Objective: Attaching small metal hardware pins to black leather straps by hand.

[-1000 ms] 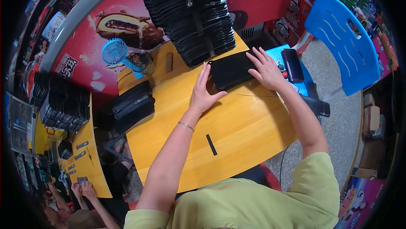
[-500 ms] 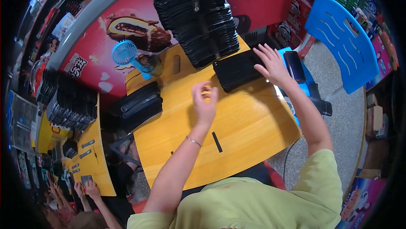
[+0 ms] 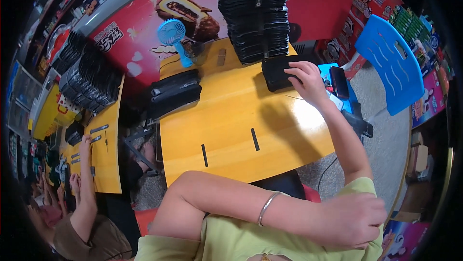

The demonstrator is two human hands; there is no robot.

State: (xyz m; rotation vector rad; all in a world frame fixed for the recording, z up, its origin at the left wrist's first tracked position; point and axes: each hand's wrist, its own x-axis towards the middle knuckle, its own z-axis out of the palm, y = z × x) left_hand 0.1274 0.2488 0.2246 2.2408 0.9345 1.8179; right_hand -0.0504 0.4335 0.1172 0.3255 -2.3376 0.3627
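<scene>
My right hand (image 3: 308, 82) is open, its fingers loosely bent over the near right edge of a flat black fabric pouch (image 3: 277, 75); I cannot tell whether they touch it. My left arm, with a silver bracelet (image 3: 266, 209), crosses in front of my body. At its end my left hand (image 3: 354, 222) is closed against my right yellow-green sleeve; whatever its fingers hold is hidden. Two thin black strips lie on the yellow table (image 3: 231, 116): a left strip (image 3: 204, 155) and a right strip (image 3: 254, 139).
Behind the pouch rises a tall stack of black pouches (image 3: 255, 25). More folded black pouches (image 3: 175, 92) lie at the table's left edge, near a blue fan (image 3: 172, 34). A phone (image 3: 339, 81) and blue chair (image 3: 390, 63) are at right. Another person (image 3: 87, 213) works at a left table.
My left hand has gone from above the table to my right sleeve. My right hand has lowered at the pouch's edge, fingers more bent. The whole view has shifted.
</scene>
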